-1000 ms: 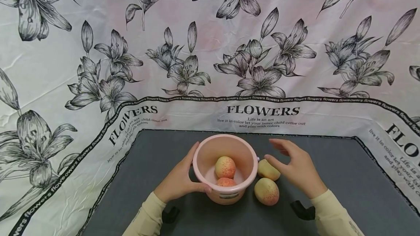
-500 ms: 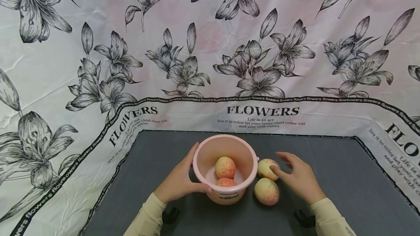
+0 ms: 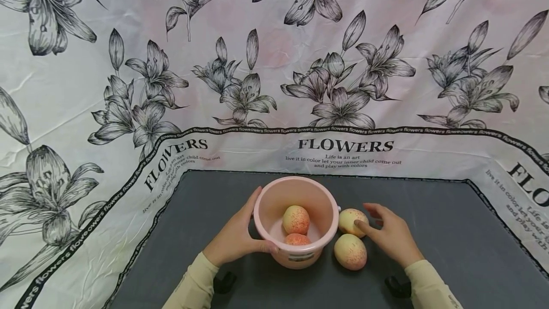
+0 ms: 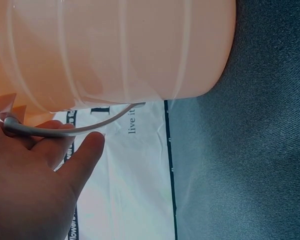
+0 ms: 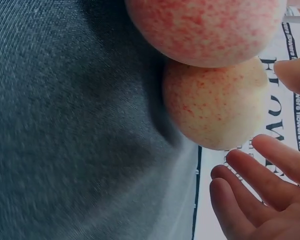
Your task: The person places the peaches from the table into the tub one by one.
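Observation:
A pink plastic bucket (image 3: 296,261) stands on the grey cloth, with two speckled peaches inside, an upper peach (image 3: 296,220) and a lower peach (image 3: 298,239) partly hidden by the front rim. My left hand (image 3: 233,240) holds the bucket's left side, thumb at the front of the rim. In the left wrist view, fingers lie by its grey handle (image 4: 70,132). Two more peaches sit right of the bucket, a far peach (image 3: 351,221) and a near peach (image 3: 350,252). My right hand (image 3: 391,235) hovers at the far peach, thumb overlapping it; the right wrist view shows its fingers spread below that peach.
Grey cloth (image 3: 450,232) covers the work surface, bordered by a white printed band with "FLOWERS" lettering (image 3: 345,145). Behind rises a flower-patterned sheet (image 3: 261,89). A dark strap piece (image 3: 396,287) shows beneath the right wrist, another dark piece (image 3: 225,282) beneath the left.
My right hand has come down and nearer to me, its thumb now over the far peach. The left hand and bucket keep their place.

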`<state>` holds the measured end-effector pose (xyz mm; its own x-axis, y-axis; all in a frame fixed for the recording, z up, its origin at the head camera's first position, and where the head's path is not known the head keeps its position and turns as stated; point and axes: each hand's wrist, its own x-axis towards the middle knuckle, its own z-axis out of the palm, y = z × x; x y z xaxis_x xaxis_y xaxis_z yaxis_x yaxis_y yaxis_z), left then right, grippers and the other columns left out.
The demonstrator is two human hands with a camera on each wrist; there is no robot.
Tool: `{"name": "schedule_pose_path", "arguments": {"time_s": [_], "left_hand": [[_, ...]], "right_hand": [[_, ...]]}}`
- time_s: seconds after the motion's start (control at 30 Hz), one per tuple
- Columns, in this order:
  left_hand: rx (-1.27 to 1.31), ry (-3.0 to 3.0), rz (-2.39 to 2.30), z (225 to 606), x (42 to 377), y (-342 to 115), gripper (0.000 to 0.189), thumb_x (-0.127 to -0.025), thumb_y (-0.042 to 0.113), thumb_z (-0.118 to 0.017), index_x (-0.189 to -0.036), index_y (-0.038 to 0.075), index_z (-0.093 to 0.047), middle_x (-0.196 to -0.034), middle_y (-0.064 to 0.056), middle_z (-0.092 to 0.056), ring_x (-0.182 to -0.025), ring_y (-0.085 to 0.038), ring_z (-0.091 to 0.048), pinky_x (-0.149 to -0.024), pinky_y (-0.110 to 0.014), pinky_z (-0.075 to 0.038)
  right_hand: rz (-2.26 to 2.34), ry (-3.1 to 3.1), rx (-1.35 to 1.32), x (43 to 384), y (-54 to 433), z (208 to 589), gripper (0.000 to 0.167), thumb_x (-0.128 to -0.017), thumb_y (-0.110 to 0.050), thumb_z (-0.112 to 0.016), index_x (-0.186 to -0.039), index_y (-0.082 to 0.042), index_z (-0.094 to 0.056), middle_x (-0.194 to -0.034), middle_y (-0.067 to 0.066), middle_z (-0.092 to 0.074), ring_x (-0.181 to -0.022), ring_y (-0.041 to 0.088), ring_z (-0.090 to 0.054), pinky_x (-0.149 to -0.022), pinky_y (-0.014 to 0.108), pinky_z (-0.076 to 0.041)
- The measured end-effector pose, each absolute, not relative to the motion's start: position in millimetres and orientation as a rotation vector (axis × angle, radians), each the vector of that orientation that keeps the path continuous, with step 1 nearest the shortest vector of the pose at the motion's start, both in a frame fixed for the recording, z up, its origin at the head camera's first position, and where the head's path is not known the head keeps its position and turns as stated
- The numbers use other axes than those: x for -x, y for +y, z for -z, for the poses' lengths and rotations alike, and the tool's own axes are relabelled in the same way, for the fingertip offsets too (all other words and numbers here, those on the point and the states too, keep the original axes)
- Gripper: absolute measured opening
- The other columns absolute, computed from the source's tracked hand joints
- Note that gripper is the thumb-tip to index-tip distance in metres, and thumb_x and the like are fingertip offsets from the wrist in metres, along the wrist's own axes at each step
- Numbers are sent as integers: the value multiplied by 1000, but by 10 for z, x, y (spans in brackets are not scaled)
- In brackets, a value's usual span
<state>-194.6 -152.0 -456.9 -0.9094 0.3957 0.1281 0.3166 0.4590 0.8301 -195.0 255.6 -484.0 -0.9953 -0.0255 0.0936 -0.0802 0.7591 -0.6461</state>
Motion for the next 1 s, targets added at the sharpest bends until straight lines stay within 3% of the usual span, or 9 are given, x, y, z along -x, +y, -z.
{"name": "schedule_pose_path", "arguments": {"time_s": [0.23, 0.67, 1.0], "left_hand": [[-641, 2596, -1469, 4560, 1936, -1524, 140, -70, 62, -98, -172, 47, -3, -179, 15, -19, -166, -17, -27, -132, -65, -27], [-646, 2608, -1455, 4567, 1946, -1521, 140, -70, 65, -97, -172, 47, -3, -179, 17, -20, -167, -16, -25, -131, -65, -28], [-648, 2609, -1454, 4566, 1941, -1514, 140, -70, 66, -96, -172, 45, -2, -179, 16, -19, -167, -16, -24, -132, -64, -28]], "right_hand": [[-1159, -2867, -77, 1998, 2485, 4899, 77, -98, -56, -77, -152, -5, -58, -146, 26, -65, -125, 45, -71, -104, 59, -59], [-1159, -2893, -81, 2067, 2437, 4962, 81, -93, -58, -82, -153, -8, -59, -145, 22, -67, -125, 41, -71, -99, 57, -61], [-1105, -2873, -109, 2062, 2388, 4973, 79, -89, -56, -86, -149, -10, -63, -141, 18, -70, -119, 32, -71, -91, 44, -60]]}}
